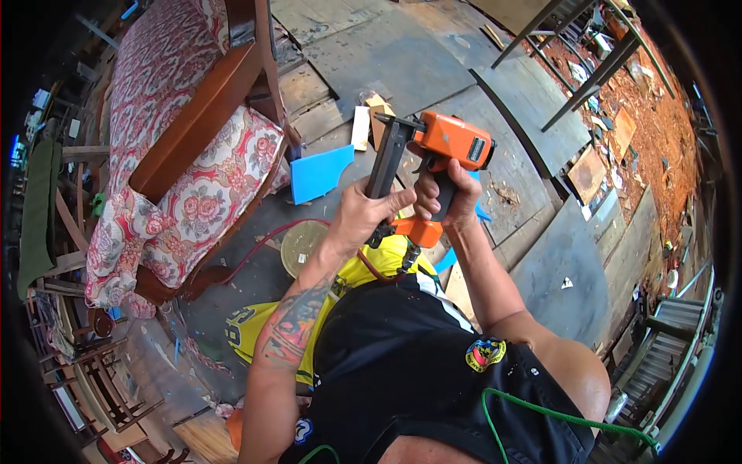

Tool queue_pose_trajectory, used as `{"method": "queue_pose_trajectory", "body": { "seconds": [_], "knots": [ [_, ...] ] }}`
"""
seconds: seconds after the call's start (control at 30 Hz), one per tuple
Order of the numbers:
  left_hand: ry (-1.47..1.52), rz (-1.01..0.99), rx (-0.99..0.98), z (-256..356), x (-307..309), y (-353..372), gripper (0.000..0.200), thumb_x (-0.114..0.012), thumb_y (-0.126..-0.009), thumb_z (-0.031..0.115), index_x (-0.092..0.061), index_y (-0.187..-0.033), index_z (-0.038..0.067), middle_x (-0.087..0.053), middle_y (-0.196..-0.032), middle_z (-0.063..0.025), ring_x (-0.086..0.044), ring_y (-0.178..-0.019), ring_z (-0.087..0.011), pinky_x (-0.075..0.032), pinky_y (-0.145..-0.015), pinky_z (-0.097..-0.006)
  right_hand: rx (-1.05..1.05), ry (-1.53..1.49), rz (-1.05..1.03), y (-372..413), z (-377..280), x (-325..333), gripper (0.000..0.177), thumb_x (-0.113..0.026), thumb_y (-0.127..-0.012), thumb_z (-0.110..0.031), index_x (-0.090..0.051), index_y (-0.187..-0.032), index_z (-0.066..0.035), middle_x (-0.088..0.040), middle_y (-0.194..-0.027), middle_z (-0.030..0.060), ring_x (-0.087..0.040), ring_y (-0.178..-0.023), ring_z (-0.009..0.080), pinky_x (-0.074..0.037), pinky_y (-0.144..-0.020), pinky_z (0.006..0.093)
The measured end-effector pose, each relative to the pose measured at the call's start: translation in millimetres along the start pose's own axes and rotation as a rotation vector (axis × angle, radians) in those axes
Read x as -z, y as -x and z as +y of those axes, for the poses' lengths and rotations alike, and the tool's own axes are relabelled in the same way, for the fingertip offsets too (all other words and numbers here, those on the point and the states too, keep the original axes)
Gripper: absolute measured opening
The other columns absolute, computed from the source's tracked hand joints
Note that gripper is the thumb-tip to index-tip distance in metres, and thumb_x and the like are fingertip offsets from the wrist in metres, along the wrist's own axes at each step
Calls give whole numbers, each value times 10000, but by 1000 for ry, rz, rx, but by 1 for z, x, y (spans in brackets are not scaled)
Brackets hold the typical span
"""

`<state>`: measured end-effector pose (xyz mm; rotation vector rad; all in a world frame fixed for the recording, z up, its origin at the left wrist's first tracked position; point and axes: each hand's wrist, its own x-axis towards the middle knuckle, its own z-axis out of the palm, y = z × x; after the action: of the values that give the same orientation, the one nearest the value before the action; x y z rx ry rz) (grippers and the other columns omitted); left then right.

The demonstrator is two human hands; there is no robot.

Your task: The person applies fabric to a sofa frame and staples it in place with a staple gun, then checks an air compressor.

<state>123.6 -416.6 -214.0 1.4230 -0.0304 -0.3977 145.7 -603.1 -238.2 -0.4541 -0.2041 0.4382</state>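
Black sleeveless top, yellow shorts

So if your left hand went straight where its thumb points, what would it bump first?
Probably the right hand, wrapped around the handle of the orange tool. It looks close to the left hand, but depth is unclear.
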Motion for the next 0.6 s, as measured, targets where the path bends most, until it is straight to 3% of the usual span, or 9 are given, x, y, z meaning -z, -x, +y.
{"method": "queue_pose_trajectory", "body": {
  "seconds": [0.07,0.1,0.17,0.3,0.4,0.47,0.53,0.6],
  "knots": [
    [36,23,-47,-7,-3,3,286,-813,-817,239,-628,-913,43,-544,-695,37,-507,-619,-53,-419,-572,-211,104,132,141,0,4,8,434,-627,-911,-415,-552,-1091,-28,-509,-670,93,-514,-475,183,-476,-426,349],
    [13,36,-82,-7,-6,7,302,-796,-828,206,-607,-979,28,-548,-758,27,-518,-678,-56,-444,-630,-219,104,130,137,0,4,9,434,-627,-911,-415,-552,-1091,-28,-509,-670,93,-514,-475,183,-476,-426,349],
    [-34,59,-158,-4,-10,13,361,-763,-848,142,-564,-1112,-3,-558,-884,5,-540,-796,-60,-494,-747,-235,120,119,174,-1,3,11,382,-651,-898,-421,-516,-919,-64,-517,-678,108,-528,-474,195,-475,-407,347],
    [13,27,-169,-9,-14,22,471,-751,-860,135,-506,-1243,12,-545,-860,26,-521,-796,-49,-451,-754,-212,96,114,175,1,5,17,411,-649,-894,-447,-524,-934,-57,-519,-681,104,-534,-478,197,-474,-408,339],
    [105,78,-127,-20,-17,25,448,-778,-850,179,-523,-1175,6,-498,-870,28,-464,-774,-49,-454,-719,-206,69,151,187,4,7,17,427,-652,-890,-457,-525,-940,-52,-524,-686,104,-535,-478,194,-478,-410,332],
    [66,78,-213,-24,-19,26,463,-755,-875,247,-505,-1184,10,-494,-874,18,-480,-769,-53,-455,-706,-211,64,154,186,3,7,13,438,-662,-882,-459,-526,-942,-47,-528,-688,106,-541,-482,192,-481,-409,324],
    [377,102,-192,-26,-20,26,509,-700,-913,328,-478,-1240,7,-498,-870,8,-521,-781,-68,-461,-715,-229,57,166,180,1,7,12,440,-666,-880,-458,-524,-946,-47,-530,-689,107,-544,-484,192,-482,-408,321],
    [344,110,-221,-24,-20,30,513,-673,-931,332,-466,-1266,4,-515,-884,0,-539,-791,-77,-470,-743,-237,49,175,179,1,9,14,442,-669,-878,-458,-523,-949,-46,-532,-690,109,-547,-485,192,-484,-407,319]
  ]
}}
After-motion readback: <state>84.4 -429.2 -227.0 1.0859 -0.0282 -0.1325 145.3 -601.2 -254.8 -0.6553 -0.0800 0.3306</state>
